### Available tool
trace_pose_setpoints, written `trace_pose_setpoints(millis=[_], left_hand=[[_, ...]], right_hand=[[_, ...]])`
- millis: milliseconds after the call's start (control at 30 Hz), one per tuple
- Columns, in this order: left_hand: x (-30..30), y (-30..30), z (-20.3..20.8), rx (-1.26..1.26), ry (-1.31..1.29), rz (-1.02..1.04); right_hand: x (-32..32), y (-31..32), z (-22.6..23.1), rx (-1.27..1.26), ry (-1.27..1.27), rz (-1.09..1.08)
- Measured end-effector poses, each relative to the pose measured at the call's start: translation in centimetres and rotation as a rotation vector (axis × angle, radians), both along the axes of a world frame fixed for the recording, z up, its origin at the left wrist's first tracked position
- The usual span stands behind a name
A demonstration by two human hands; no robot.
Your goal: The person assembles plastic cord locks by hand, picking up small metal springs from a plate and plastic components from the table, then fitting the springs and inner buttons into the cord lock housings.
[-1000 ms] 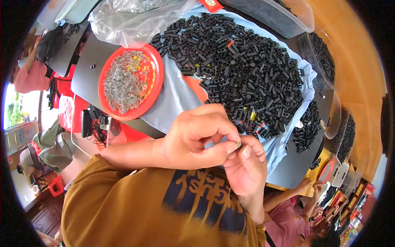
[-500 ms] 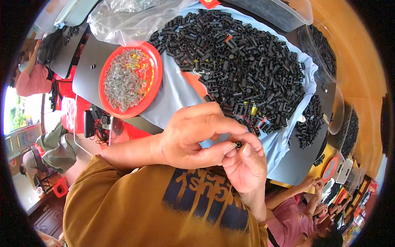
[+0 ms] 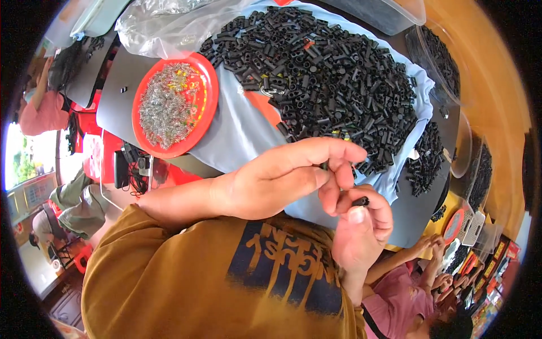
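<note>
Pinched between thumb and forefinger of my right hand is a small black plastic tube, its open end facing up. My left hand is just left of it, thumb pressed toward curled fingers. Something small and dark shows at its thumb tip, too little to name. Beyond my hands a large heap of black plastic cord-lock-like pieces lies on a light blue cloth. A red plate to the left holds a pile of small silvery coil springs.
Clear plastic bags lie at the far left of the grey table. Plastic bins stand at the far and right sides. Another person in pink works at my right. A red stool stands at lower left.
My hands have drawn apart; the right hand moved right and nearer with the black tube. My left fingers have shifted right, away from the tube. The view has shifted slightly.
</note>
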State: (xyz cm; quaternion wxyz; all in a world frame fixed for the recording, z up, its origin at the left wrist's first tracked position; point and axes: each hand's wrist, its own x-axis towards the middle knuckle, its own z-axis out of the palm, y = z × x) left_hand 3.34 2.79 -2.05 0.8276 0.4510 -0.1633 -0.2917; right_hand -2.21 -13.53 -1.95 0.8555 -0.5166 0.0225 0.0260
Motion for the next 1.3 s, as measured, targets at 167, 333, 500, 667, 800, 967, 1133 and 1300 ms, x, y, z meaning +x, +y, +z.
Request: trace_pose_setpoints(millis=[167, 333, 500, 667, 800, 967, 1133, 1300], left_hand=[[-0.3, -0.3, 0.5, 0.21, -0.172, 0.015], [-0.6, -0.1, 0.4, 0.541, -0.682, 0.078], [0.7, -0.1, 1.1, 0.673, -1.136, 0.127], [0.5, 0.6, 1.5, 0.821, -1.374, -0.015], [0.6, 0.0, 1.3, 0.867, -1.424, -0.014], [0.7, -0.8, 1.3, 0.813, -1.427, 0.017], [0.7, -1.2, 1.3, 0.635, -0.94, 0.193], [0.6, -1.6, 0.7, 0.576, -0.966, 0.218]], right_hand=[[-0.4, -1.0, 0.4, -0.28, -0.062, -0.121], [0.4, -1.2, 0.3, -0.524, -0.218, -0.102], [0.9, -0.7, 0.7, -0.634, -0.241, -0.074], [0.3, -0.8, 0.6, -0.691, -0.147, 0.028], [-0.3, -1.0, 0.6, -0.704, -0.062, 0.026], [-0.7, -1.2, 0.3, -0.556, -0.022, -0.057], [-0.3, -1.2, -0.2, -0.165, -0.04, -0.126], [-0.2, -1.1, -0.5, -0.026, -0.1, -0.162]])
